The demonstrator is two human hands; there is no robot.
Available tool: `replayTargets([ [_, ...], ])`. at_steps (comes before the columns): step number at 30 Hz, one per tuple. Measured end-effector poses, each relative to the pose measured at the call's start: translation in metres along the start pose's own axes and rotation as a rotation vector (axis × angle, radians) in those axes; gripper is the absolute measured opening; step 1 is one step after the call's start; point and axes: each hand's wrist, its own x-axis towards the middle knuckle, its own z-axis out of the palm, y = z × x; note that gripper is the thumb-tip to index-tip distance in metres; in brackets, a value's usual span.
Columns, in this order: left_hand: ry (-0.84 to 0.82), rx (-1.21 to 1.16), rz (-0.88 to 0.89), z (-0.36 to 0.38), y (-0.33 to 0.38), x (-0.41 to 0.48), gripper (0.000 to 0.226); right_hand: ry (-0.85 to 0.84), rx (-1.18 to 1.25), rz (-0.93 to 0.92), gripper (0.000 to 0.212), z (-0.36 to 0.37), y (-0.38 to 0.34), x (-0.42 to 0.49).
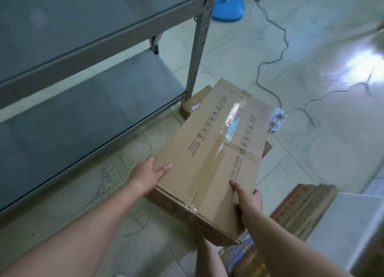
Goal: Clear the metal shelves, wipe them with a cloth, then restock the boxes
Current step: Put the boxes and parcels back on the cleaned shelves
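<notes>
Two hands grip the near end of a taped cardboard box (pixel 212 143). The left hand (pixel 150 175) wraps its left corner and the right hand (pixel 248 202) clasps its right edge, thumbs on top. The wide hold looks meant to steady a long load. The box sits tilted just right of the bare metal shelves (pixel 83 118), apparently heading in or out. To its right, a red-printed carton (pixel 305 206) lies on the floor (pixel 311 69). Beyond its far end are an opened carton (pixel 197 99) against the shelves' corner post (pixel 197 54), a power strip (pixel 277 118), a trailing cable (pixel 284 37) and a blue fan base (pixel 228 4).
</notes>
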Motion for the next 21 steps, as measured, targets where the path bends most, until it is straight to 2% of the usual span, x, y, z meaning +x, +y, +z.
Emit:
replayTargets([
  [5, -0.009, 0.021, 0.033, -0.035, -0.075, -0.088, 0.099, 0.055, -0.021, -0.021, 0.077, 0.008, 0.064, -0.099],
  [7, 0.014, 0.039, 0.047, -0.061, -0.104, -0.119, 0.094, 0.028, -0.014, -0.012, 0.073, 0.021, 0.085, -0.142],
  [10, 0.054, 0.078, 0.06, -0.102, -0.142, -0.152, 0.077, -0.015, -0.043, 0.003, 0.079, 0.049, 0.102, -0.191],
  [12, 0.079, 0.039, 0.048, -0.127, -0.175, -0.171, 0.077, -0.043, -0.087, -0.024, 0.081, 0.072, 0.11, -0.22],
  [15, 0.127, -0.003, 0.0, -0.151, -0.236, -0.188, 0.093, -0.084, -0.145, -0.065, 0.083, 0.113, 0.121, -0.255],
  [19, 0.203, -0.119, -0.058, -0.161, -0.315, -0.214, 0.077, -0.192, -0.259, -0.14, 0.076, 0.166, 0.134, -0.289],
  [21, 0.235, -0.198, -0.106, -0.162, -0.356, -0.227, 0.076, -0.233, -0.334, -0.183, 0.07, 0.197, 0.139, -0.307],
])
